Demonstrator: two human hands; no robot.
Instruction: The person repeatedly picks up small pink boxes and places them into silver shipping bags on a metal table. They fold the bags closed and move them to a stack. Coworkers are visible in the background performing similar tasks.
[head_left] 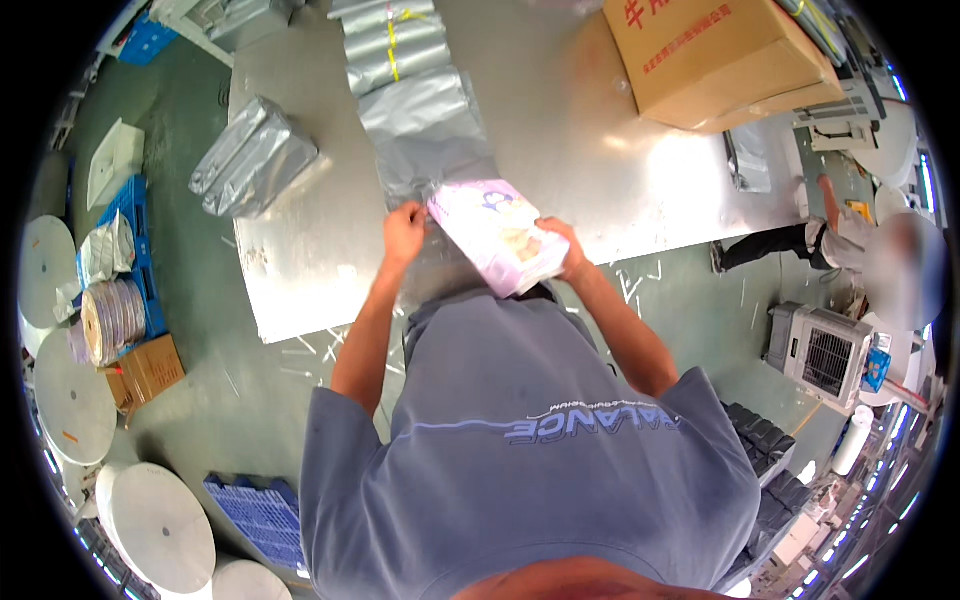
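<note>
A pink and white printed soft pack (497, 232) is tilted at the near edge of the metal table, over the end of a grey plastic bag (425, 135). My right hand (562, 246) grips the pack along its right side. Close to the pack's upper left corner, my left hand (404, 230) is closed with its fingertips at the bag's near edge. Whatever it pinches is too small to make out. Beyond the bag, a row of overlapping grey bags (400, 45) runs up the table with a yellow strap across it.
The metal table (570, 110) bears a wrapped grey bundle (252, 158) at left and a large cardboard box (720, 65) at far right. A flat grey bag (750, 158) lies by the right edge. Another person (850, 245) is beyond the table's right end, near an air cooler (822, 350).
</note>
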